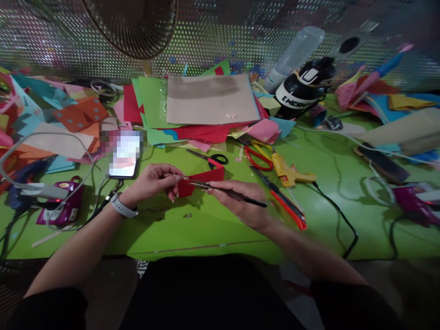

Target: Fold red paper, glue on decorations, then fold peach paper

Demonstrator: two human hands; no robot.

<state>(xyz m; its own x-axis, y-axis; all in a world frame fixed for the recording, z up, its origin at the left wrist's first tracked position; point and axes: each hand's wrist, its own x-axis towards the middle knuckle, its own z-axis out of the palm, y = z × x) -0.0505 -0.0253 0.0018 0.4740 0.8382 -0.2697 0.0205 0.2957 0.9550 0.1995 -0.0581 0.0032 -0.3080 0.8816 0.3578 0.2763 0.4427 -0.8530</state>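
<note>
My right hand [242, 201] is closed around slim tweezers [233, 193] with a dark rear end, their metal tips pointing left. In front of those tips, my left hand [158, 181] has thumb and forefinger pinched on something tiny that I cannot make out. Folded red paper [206, 177] stands on the table just behind and between both hands, close to the left fingertips. Small dark bits [187, 215] lie on the green table [213, 233] below the hands. Scissors [209, 158] with black and red handles rest behind the paper.
To the right lie a yellow glue gun [288, 172], red-handled scissors [257, 158] and a red cutter [288, 206]. A phone [125, 156] is at left. Behind are stacked paper sheets [209, 98], a black bottle [302, 89] and a fan [134, 23]. Cables cross both sides.
</note>
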